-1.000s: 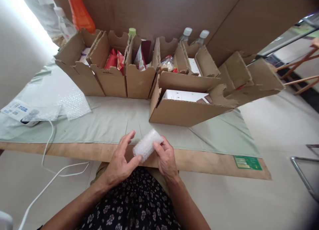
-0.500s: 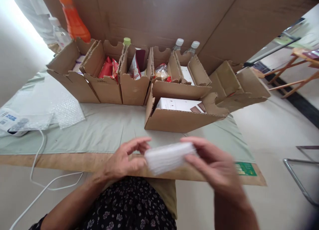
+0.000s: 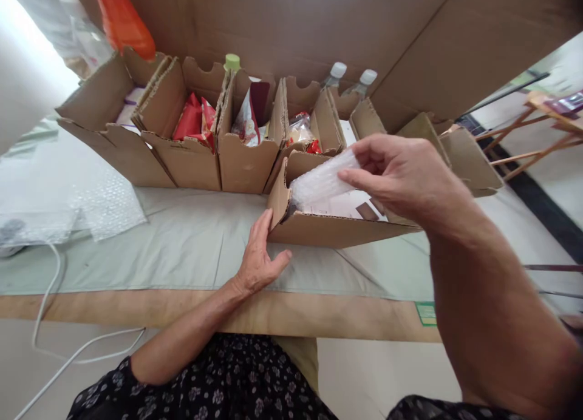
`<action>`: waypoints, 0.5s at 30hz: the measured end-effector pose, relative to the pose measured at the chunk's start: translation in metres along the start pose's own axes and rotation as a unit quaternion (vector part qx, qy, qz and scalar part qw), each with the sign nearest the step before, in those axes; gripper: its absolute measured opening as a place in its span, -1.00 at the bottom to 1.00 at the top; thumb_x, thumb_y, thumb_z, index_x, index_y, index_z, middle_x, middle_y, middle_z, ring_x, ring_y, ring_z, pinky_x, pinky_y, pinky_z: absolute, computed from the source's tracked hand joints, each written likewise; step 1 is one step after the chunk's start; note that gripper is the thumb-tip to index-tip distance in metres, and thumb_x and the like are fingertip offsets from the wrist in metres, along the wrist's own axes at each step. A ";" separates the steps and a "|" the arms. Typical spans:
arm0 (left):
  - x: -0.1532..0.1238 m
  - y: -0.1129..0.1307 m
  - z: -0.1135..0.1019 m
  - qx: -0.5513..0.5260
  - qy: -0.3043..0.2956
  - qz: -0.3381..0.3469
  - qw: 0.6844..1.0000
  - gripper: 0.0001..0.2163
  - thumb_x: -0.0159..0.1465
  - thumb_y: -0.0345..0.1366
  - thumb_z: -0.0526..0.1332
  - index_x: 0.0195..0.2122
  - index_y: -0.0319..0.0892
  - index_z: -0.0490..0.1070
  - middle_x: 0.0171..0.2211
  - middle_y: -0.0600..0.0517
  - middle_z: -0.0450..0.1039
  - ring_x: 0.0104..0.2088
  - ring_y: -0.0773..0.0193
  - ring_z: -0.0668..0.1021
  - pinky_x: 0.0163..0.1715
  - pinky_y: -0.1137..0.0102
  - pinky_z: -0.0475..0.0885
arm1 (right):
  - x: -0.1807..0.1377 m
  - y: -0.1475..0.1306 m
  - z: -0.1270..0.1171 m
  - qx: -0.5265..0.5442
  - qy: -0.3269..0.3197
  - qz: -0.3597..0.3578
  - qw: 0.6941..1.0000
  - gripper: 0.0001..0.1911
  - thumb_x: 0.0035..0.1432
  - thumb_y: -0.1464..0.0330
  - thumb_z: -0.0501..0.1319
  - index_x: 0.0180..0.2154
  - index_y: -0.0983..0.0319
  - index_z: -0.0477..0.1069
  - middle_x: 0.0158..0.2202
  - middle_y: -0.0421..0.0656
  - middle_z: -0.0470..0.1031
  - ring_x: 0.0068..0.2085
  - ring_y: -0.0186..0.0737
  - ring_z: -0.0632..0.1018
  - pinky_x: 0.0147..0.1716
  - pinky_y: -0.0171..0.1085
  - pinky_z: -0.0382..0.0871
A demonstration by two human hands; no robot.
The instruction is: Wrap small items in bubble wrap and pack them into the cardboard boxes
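Observation:
My right hand [image 3: 401,174] grips a bubble-wrapped bundle [image 3: 321,183] and holds it inside the open cardboard box [image 3: 332,229] nearest me, above a white flat package [image 3: 346,206] lying in that box. My left hand [image 3: 262,256] rests on the pale green cloth [image 3: 182,244], fingers spread, touching the box's front left corner and holding nothing.
A row of cardboard bins [image 3: 191,159] behind holds red packets [image 3: 194,119] and other snack bags. Bottles [image 3: 364,83] and an orange bottle [image 3: 121,19] stand at the back wall. Bubble wrap sheets [image 3: 107,204] and a white cable [image 3: 50,286] lie at left.
My right hand carried the wrapped bundle from the table edge up and forward into the near box. My left hand let go of it and moved to the box's corner.

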State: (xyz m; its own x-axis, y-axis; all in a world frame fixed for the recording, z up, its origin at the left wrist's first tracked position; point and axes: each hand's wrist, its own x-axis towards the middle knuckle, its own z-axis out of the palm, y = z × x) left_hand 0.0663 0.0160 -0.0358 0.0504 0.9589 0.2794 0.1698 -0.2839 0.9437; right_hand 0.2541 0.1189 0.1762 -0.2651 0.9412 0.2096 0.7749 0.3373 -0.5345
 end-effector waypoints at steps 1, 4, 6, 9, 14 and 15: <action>-0.001 0.000 -0.001 0.006 0.001 0.003 1.000 -0.20 0.22 -0.22 0.30 0.46 -0.06 -0.01 0.43 -0.24 0.12 0.43 -0.13 0.22 0.39 -0.13 0.14 | 0.002 -0.006 -0.001 -0.031 -0.005 -0.013 0.999 -0.89 0.05 0.41 0.42 -0.34 0.24 0.54 -0.52 -0.27 0.43 -0.45 -0.34 0.40 -0.33 -0.24 0.33; 0.000 0.000 -0.001 0.011 0.001 0.007 1.000 -0.19 0.21 -0.26 0.29 0.46 -0.04 -0.02 0.44 -0.22 0.12 0.44 -0.14 0.21 0.40 -0.15 0.11 | 0.008 -0.025 0.010 -0.081 -0.032 -0.044 0.995 -0.88 0.06 0.37 0.40 -0.30 0.21 0.55 -0.47 -0.25 0.47 -0.38 -0.25 0.48 -0.25 -0.20 0.38; 0.001 0.000 -0.001 0.005 -0.001 0.010 1.000 -0.18 0.20 -0.28 0.29 0.47 -0.03 -0.03 0.45 -0.21 0.10 0.45 -0.15 0.19 0.41 -0.17 0.09 | 0.010 -0.035 0.025 -0.088 -0.054 -0.053 0.993 -0.84 0.08 0.36 0.38 -0.23 0.18 0.55 -0.44 -0.25 0.51 -0.34 -0.22 0.51 -0.24 -0.20 0.39; 0.001 -0.001 -0.001 0.005 0.000 0.017 1.000 -0.17 0.20 -0.29 0.28 0.47 -0.02 -0.04 0.45 -0.20 0.10 0.44 -0.15 0.20 0.41 -0.17 0.10 | 0.011 -0.039 0.041 -0.086 -0.112 -0.027 0.990 -0.90 0.11 0.37 0.34 -0.27 0.19 0.54 -0.45 -0.27 0.53 -0.41 -0.27 0.50 -0.33 -0.26 0.35; 0.000 -0.002 0.000 0.010 0.008 0.023 1.000 -0.17 0.18 -0.31 0.28 0.47 -0.03 -0.02 0.43 -0.21 0.15 0.42 -0.14 0.24 0.39 -0.15 0.14 | 0.014 -0.035 0.040 -0.132 -0.158 -0.024 0.978 -0.90 0.14 0.29 0.34 -0.31 0.18 0.57 -0.46 -0.24 0.55 -0.42 -0.27 0.51 -0.39 -0.27 0.28; 0.000 -0.002 0.000 0.009 0.009 0.022 1.000 -0.17 0.18 -0.31 0.28 0.47 -0.03 -0.02 0.43 -0.21 0.15 0.42 -0.14 0.24 0.39 -0.15 0.15 | 0.016 -0.036 0.041 -0.163 -0.155 -0.025 0.974 -0.90 0.12 0.28 0.35 -0.32 0.17 0.58 -0.46 -0.23 0.55 -0.40 -0.24 0.52 -0.37 -0.26 0.28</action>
State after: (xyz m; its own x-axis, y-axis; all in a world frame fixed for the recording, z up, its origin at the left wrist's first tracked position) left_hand 0.0661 0.0168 -0.0376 0.0414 0.9452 0.3239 0.1856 -0.3258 0.9271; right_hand 0.1984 0.1223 0.1654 -0.4279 0.9021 -0.0563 0.8847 0.4053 -0.2302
